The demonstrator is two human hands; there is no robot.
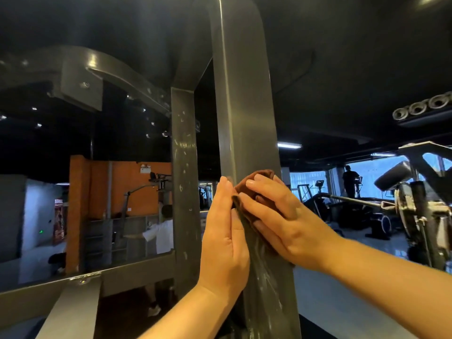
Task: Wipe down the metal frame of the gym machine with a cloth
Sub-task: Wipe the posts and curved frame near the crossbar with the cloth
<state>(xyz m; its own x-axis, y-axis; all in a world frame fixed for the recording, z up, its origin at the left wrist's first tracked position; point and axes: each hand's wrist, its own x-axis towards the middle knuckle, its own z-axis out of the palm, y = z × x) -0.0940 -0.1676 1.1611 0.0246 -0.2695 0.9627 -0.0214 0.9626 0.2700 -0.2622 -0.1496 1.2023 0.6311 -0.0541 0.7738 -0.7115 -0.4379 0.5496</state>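
Note:
A tall grey metal upright (244, 99) of the gym machine frame rises straight in front of me. A brown cloth (247, 184) lies against its front face at chest height. My right hand (276, 216) presses the cloth flat onto the upright with straight fingers. My left hand (223, 228) lies flat against the upright's left side, its fingertips touching the cloth's edge. Pale smears mark the metal below the hands. Most of the cloth is hidden under my right hand.
A second grey post (184, 182) with scuff marks stands just to the left, joined to a curved arm (105, 72) above and a crossbar (73, 282) below. A person in a white shirt (161, 236) stands behind. More machines (415, 209) fill the right.

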